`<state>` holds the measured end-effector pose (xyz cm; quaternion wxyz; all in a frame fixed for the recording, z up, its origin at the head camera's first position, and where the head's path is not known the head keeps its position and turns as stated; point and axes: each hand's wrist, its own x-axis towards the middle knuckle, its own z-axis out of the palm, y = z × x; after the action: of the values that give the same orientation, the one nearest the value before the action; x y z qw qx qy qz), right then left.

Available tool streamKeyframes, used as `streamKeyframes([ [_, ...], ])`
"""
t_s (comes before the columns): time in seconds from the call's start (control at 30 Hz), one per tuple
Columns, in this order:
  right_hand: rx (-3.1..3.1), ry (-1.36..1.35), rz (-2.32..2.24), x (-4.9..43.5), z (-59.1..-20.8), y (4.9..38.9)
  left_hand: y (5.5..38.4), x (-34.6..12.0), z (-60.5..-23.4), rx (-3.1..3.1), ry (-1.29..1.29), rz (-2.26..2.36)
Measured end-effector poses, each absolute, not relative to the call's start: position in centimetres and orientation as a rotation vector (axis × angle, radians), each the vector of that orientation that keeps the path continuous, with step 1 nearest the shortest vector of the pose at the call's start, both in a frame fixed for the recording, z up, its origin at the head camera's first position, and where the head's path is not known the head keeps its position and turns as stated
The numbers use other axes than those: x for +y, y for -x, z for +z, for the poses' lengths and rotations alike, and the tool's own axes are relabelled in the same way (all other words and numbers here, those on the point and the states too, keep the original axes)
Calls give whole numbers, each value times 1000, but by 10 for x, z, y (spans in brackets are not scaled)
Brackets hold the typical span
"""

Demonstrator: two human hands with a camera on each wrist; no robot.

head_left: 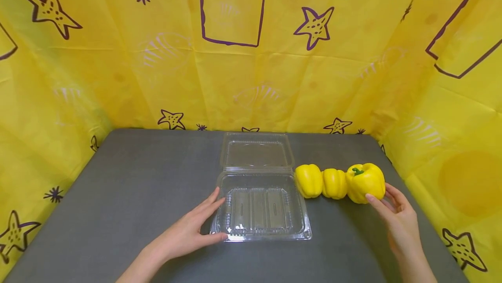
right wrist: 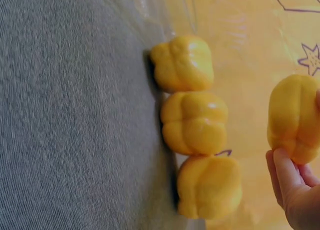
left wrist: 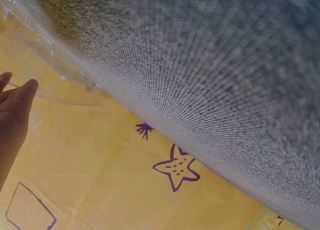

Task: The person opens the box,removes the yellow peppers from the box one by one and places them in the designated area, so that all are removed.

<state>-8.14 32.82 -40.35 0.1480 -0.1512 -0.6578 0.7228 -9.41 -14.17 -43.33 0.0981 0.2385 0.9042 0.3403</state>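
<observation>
A clear plastic clamshell container [head_left: 270, 236] lies unfolded on the table, its lid [head_left: 256, 154] laid back toward the far edge. My left hand [head_left: 186, 230] rests at the container's left side, fingers extended along the rim and thumb by the front corner. In my right hand [head_left: 401, 226] I hold a yellow bell pepper [head_left: 366, 185] with a green stem, raised off the table. Beside the container stand yellow bell peppers [head_left: 308, 181] in a row. The right wrist view shows three of these, including the far-end pepper [right wrist: 210, 187], which the held one hides from the head view.
A grey cloth covers the table [head_left: 117, 204]. Yellow curtains [head_left: 243, 78] printed with starfish and fish enclose its back and both sides. The row of peppers sits close against the container's right side.
</observation>
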Motion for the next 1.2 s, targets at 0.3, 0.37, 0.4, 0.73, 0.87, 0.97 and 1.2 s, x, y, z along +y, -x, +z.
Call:
streamKeyframes([
  [0.3,-1826,529,2064,339,-404,81,96,-142,-433,2681,-697,996],
  [0.37,-1809,525,2072,341,-404,81,96,-142,-434,2688,-699,995],
  [0.4,-1800,525,2079,342,-404,81,96,-142,-434,2692,-703,995],
  [0.73,-1777,562,2071,350,-412,79,94,-143,-433,2690,-692,989],
  [0.87,-1747,589,2088,353,-413,77,93,-143,-432,2686,-688,999],
  [0.97,-1718,569,2091,364,-424,79,93,-143,-432,2682,-683,1001],
  [1.2,-1591,499,2100,412,-474,92,93,-142,-432,2679,-677,1000],
])
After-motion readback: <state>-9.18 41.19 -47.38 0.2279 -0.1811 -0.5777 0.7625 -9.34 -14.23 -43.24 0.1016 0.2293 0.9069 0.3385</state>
